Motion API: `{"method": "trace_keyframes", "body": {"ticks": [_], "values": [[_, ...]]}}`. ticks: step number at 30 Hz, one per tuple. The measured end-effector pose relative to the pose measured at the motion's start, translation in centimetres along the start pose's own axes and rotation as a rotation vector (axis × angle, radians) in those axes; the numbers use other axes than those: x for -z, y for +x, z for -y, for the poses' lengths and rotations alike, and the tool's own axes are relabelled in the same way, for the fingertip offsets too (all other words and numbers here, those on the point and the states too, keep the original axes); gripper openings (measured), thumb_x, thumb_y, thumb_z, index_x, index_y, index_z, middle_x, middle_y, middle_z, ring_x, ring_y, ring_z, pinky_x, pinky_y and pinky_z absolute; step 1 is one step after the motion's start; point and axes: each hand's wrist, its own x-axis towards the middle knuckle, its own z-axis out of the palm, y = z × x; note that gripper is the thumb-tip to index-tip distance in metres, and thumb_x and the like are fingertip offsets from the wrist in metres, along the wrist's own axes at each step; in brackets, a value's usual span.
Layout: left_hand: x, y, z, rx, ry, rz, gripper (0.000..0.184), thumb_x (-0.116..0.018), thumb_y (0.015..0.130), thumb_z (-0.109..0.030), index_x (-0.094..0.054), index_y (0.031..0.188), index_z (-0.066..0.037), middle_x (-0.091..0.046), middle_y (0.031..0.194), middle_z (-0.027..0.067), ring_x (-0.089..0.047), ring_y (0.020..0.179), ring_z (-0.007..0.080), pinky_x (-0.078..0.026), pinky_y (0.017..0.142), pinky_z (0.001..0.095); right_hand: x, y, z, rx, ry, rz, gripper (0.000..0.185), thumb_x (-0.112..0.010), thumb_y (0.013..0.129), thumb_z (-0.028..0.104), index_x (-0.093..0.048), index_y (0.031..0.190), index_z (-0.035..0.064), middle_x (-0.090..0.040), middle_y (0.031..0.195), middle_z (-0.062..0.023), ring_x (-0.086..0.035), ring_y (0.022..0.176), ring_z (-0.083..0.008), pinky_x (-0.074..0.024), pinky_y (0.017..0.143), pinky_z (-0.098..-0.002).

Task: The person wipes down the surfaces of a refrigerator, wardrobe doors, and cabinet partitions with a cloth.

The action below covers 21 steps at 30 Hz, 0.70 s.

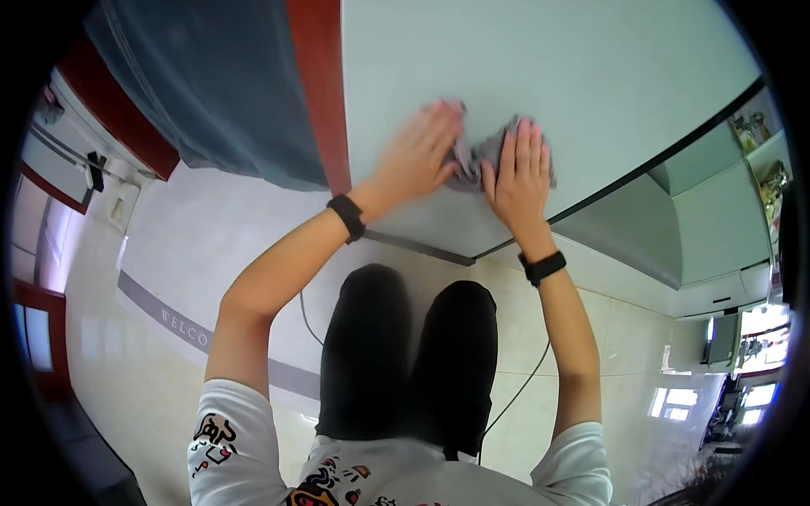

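A crumpled grey cloth (467, 173) lies against a pale, smooth panel (557, 59), with both hands on it. My right hand (521, 181) holds the cloth to the panel, its fingers long and pressed over the fabric, the thumb out toward the left. Smeared by motion, my left hand (420, 152) grips the cloth's left part; some grey fabric shows past its fingertips and beside its thumb. The palms hide part of the cloth. Each wrist wears a black band.
Left of the panel are a red-brown frame edge (319, 93) and a hanging blue-grey curtain (211, 84). The panel's dark right edge (650, 169) borders a greenish cabinet (717, 211). Below lies a mat (219, 228) with lettering on pale tiles (540, 329). A thin cable (519, 388) runs near my legs.
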Motion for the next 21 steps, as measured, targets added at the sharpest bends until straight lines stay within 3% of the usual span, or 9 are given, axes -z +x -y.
{"method": "trace_keyframes", "body": {"ticks": [2,4,6,7,9,11,17,18,21], "values": [[4.2,4.9,1.5,0.092,0.088,-0.157,0.080,-0.067,0.081,-0.033,-0.043,0.145,0.009,-0.031,0.157,0.0317,-0.029,0.146,0.0490,-0.023,0.120,0.0555,2.1,7.1,0.3,-0.055,-0.014,-0.170,0.066,-0.068,0.090,0.033,-0.051,0.141,-0.0042,-0.041,0.155,-0.0234,-0.041,0.142,-0.0407,-0.0343,0.113,-0.0533],[8.4,9.9,3.7,0.129,0.189,-0.329,0.080,-0.062,0.083,-0.031,-0.039,0.146,0.011,-0.027,0.157,0.0358,-0.024,0.147,0.0542,-0.024,0.119,0.0586,3.6,13.1,0.9,-0.114,-0.001,-0.312,0.067,-0.067,0.090,0.035,-0.049,0.144,-0.0029,-0.039,0.157,-0.0219,-0.036,0.146,-0.0386,-0.0312,0.116,-0.0525],[13.1,13.6,5.4,0.131,0.346,-0.456,0.075,-0.056,0.082,-0.018,-0.036,0.147,0.013,-0.029,0.160,0.0300,-0.024,0.150,0.0462,-0.022,0.121,0.0523,5.0,17.3,2.2,-0.146,-0.011,-0.370,0.070,-0.063,0.092,0.036,-0.044,0.147,-0.0023,-0.036,0.158,-0.0222,-0.034,0.147,-0.0390,-0.0272,0.118,-0.0524],[14.5,14.6,6.9,0.083,0.412,-0.432,0.082,-0.059,0.080,-0.014,-0.026,0.149,0.017,-0.019,0.160,0.0363,-0.017,0.150,0.0516,-0.020,0.121,0.0552,5.7,19.0,3.0,-0.139,-0.024,-0.373,0.072,-0.060,0.093,0.037,-0.040,0.149,-0.0041,-0.034,0.158,-0.0255,-0.032,0.147,-0.0429,-0.0254,0.119,-0.0543],[15.0,15.0,10.5,-0.080,0.443,-0.501,0.081,-0.059,0.082,-0.016,-0.027,0.149,0.017,-0.021,0.160,0.0359,-0.020,0.150,0.0515,-0.020,0.121,0.0560,4.5,20.1,3.6,-0.086,-0.032,-0.410,0.076,-0.059,0.092,0.036,-0.037,0.151,-0.0056,-0.034,0.158,-0.0276,-0.031,0.147,-0.0452,-0.0240,0.119,-0.0550],[14.2,13.2,12.3,-0.177,0.460,-0.493,0.081,-0.059,0.082,-0.016,-0.027,0.149,0.016,-0.022,0.160,0.0356,-0.021,0.149,0.0525,-0.022,0.120,0.0561,2.6,20.1,3.7,-0.004,-0.032,-0.473,0.078,-0.064,0.087,0.034,-0.039,0.150,-0.0050,-0.036,0.158,-0.0252,-0.032,0.148,-0.0418,-0.0248,0.120,-0.0528],[6.1,0.3,11.8,-0.094,0.342,-0.199,0.072,-0.060,0.086,-0.035,-0.046,0.145,0.005,-0.027,0.157,0.0341,-0.024,0.144,0.0569,-0.028,0.113,0.0639,1.5,15.3,6.3,0.165,0.118,0.013,0.069,-0.062,0.089,0.030,-0.045,0.147,-0.0039,-0.039,0.157,-0.0215,-0.034,0.148,-0.0366,-0.0259,0.120,-0.0515],[4.7,-2.0,11.8,-0.085,0.345,-0.160,0.069,-0.060,0.086,-0.035,-0.049,0.143,0.003,-0.028,0.156,0.0341,-0.025,0.144,0.0567,-0.029,0.113,0.0640,-1.6,13.2,7.0,0.203,-0.021,-0.103,0.069,-0.064,0.090,0.039,-0.047,0.149,0.0066,-0.038,0.161,-0.0083,-0.032,0.150,-0.0235,-0.0213,0.123,-0.0443],[1.1,-8.8,12.3,-0.093,0.364,-0.046,0.062,-0.062,0.087,-0.039,-0.058,0.136,-0.003,-0.035,0.153,0.0325,-0.030,0.142,0.0541,-0.031,0.112,0.0629,-4.7,9.6,9.5,0.267,-0.135,-0.045,0.070,-0.062,0.091,0.042,-0.045,0.152,0.0122,-0.039,0.160,0.0004,-0.031,0.150,-0.0145,-0.0163,0.125,-0.0388]]}}
